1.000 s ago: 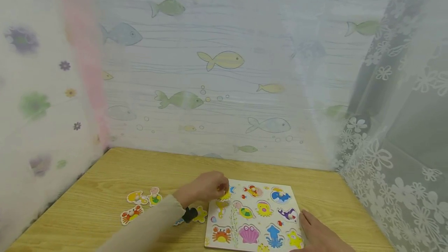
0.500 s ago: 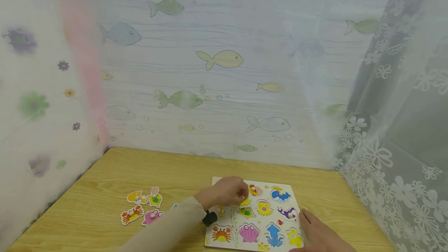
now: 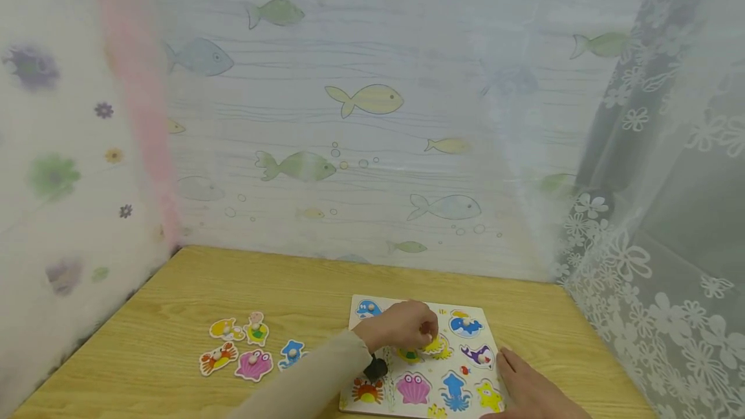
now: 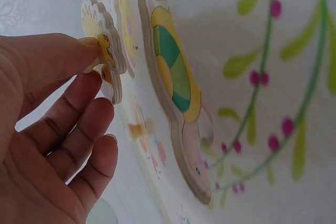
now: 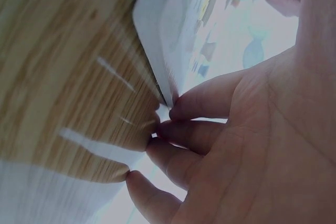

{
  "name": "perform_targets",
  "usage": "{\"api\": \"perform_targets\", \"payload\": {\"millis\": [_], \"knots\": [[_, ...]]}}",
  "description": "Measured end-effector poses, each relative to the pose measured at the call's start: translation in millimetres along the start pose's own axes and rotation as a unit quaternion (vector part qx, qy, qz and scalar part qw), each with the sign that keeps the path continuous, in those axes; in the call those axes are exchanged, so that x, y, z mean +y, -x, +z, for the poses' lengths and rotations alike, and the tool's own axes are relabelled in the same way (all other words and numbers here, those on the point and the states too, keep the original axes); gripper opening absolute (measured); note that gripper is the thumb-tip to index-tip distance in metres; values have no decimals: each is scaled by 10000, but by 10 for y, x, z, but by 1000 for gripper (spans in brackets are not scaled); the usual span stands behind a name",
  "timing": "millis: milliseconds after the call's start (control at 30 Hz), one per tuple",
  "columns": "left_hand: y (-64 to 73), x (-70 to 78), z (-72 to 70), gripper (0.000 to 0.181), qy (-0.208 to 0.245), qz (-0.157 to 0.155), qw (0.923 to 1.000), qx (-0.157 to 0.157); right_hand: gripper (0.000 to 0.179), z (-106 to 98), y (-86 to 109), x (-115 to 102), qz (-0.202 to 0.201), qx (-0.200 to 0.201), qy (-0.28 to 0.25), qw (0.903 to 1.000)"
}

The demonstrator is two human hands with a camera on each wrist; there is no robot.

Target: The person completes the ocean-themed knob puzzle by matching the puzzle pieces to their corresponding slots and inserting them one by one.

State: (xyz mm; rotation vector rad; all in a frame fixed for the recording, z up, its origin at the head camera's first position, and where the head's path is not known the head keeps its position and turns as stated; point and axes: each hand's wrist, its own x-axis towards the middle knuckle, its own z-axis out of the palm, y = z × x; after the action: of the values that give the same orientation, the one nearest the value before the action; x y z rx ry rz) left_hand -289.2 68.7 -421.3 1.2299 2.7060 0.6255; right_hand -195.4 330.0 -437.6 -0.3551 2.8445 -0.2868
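Note:
In the head view my left hand (image 3: 401,325) is over the middle of a white sea-animal puzzle board (image 3: 427,399). Its thumb and forefinger pinch a yellow puzzle piece (image 4: 107,51) with a scalloped edge; the other fingers are loosely bent. The piece overlaps the yellow octopus picture (image 3: 443,349) in the head view. Beside it on the board lies the turtle picture (image 4: 173,64), partly behind the hand from above. My right hand (image 3: 535,386) rests at the board's right edge, and in the right wrist view its nearly straight fingertips touch that edge and the wooden table (image 5: 79,77).
Left of the board lie loose knobbed pieces: a crab (image 3: 218,359), a pink shell (image 3: 254,365), a blue squid (image 3: 292,354), a turtle (image 3: 256,328) and a yellow-and-white piece (image 3: 226,328). A whale piece (image 3: 465,324) and a purple piece (image 3: 479,355) sit in the board. Fish-patterned curtain (image 3: 372,167) hangs behind.
My left hand has moved right across the board, from its upper left corner to the octopus picture, carrying the yellow piece. The right hand stays at the board's edge.

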Motion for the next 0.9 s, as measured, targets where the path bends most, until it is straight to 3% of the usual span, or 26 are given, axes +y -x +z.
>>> {"api": "perform_targets", "payload": {"millis": [333, 900], "knots": [[-132, 127, 81, 6, -6, -330, 9991, -265, 119, -14, 11, 13, 24, -87, -186, 9998], [-205, 181, 154, 5, -242, -719, 9966, -309, 119, -11, -5, 21, -77, -106, -80, 9999]]}}
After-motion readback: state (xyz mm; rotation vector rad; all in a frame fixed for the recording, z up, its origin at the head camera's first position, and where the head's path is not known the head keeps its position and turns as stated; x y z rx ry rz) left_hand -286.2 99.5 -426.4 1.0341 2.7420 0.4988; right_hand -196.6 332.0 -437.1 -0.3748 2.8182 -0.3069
